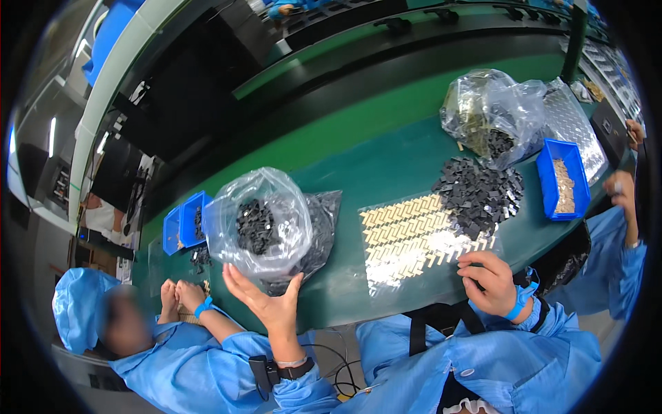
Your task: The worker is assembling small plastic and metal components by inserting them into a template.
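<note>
My left hand (265, 303) has its fingers spread, with thumb and fingertips at the near side of a clear plastic bag (303, 221). Through the open mouth of this bag I see many small black flat pieces (255, 228). My right hand (489, 283) has its fingers curled, thumb and fingertips close together, at the near right edge of a flat sheet (376, 276). Whether something tiny is pinched there I cannot make out. Rows of small cream-coloured strips (400, 238) cover the sheet, partly washed out by glare. A heap of loose black pieces (479, 193) lies just beyond it.
A second clear bag (483, 110) with black pieces lies at the far right, beside a blue bin (583, 196) of small tan pieces. Blue bins (195, 217) stand at left. A co-worker (172, 366) sits at left; another person's hand (622, 190) shows at right. Green table (331, 303).
</note>
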Available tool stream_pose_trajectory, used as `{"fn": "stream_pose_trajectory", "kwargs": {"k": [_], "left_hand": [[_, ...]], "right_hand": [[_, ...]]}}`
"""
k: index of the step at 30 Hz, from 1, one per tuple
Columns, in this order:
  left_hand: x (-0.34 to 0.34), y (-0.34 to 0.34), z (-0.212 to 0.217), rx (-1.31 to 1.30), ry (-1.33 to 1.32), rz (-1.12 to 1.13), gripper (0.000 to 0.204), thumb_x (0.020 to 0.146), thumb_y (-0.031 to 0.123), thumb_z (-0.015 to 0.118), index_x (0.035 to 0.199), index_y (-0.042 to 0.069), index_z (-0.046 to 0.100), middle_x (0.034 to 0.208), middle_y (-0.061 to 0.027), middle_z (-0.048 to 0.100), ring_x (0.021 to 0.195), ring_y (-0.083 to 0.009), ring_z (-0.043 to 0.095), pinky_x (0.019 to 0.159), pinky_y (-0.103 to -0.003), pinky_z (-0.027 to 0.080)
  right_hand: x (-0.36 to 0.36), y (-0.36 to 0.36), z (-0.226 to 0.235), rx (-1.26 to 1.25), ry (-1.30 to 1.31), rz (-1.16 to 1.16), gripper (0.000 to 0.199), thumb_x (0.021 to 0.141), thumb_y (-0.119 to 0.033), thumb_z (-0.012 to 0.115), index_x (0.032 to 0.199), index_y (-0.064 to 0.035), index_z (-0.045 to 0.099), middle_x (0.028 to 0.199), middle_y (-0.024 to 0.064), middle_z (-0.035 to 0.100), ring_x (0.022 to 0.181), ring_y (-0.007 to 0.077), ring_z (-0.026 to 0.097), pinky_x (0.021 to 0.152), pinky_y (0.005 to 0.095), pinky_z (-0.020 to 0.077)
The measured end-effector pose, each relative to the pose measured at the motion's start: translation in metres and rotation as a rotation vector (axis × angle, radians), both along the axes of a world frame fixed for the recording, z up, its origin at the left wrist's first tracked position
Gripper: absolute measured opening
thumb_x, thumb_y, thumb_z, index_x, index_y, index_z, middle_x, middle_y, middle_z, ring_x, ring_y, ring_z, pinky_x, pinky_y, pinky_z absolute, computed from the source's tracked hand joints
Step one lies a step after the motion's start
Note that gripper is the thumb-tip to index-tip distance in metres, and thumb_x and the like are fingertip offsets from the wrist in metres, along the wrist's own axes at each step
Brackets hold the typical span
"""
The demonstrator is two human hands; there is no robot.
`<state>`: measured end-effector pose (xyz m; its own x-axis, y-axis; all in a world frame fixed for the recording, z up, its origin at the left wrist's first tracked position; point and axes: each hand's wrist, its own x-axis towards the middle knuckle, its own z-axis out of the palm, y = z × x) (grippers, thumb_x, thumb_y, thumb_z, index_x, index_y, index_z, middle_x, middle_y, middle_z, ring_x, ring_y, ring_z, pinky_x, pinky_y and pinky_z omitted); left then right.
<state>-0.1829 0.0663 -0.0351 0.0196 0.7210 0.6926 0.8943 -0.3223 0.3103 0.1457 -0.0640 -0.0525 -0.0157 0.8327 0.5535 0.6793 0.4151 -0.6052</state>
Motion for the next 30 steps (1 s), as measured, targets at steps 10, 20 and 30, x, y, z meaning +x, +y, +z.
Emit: {"fn": "stream_pose_trajectory", "kwargs": {"k": [10,20,30], "left_hand": [[0.01,0.062,0.06,-0.433,0.169,-0.369,0.103,0.049,0.046,0.081,0.129,-0.002,0.038,0.123,-0.0283,0.046,0.114,-0.0374,0.048,0.094,-0.042,0.039],[0.049,0.014,0.027,-0.366,0.481,-0.129,0.081,0.06,0.033,0.074,0.128,0.004,0.04,0.107,-0.0237,0.053,0.09,-0.0349,0.055,0.079,-0.043,0.042],[0.028,-0.005,0.064,-0.384,0.612,-0.193,0.092,0.049,0.026,0.082,0.13,0.009,0.04,0.121,-0.0172,0.049,0.108,-0.0326,0.049,0.095,-0.048,0.033]], "right_hand": [[-0.035,0.026,0.025,0.204,-0.096,0.296,0.022,0.063,0.0,0.066,0.084,0.0004,0.06,0.094,0.0135,0.06,0.073,0.0267,0.058,0.065,0.0363,0.0488],[-0.033,0.038,0.053,0.206,-0.298,0.365,0.023,0.062,-0.005,0.066,0.083,-0.0006,0.06,0.09,0.0109,0.059,0.07,0.0245,0.056,0.064,0.0333,0.0471],[-0.072,0.083,0.078,0.253,-0.525,0.412,0.027,0.069,-0.015,0.056,0.091,0.0003,0.059,0.101,0.0111,0.058,0.098,0.0223,0.055,0.077,0.032,0.0444]]}}
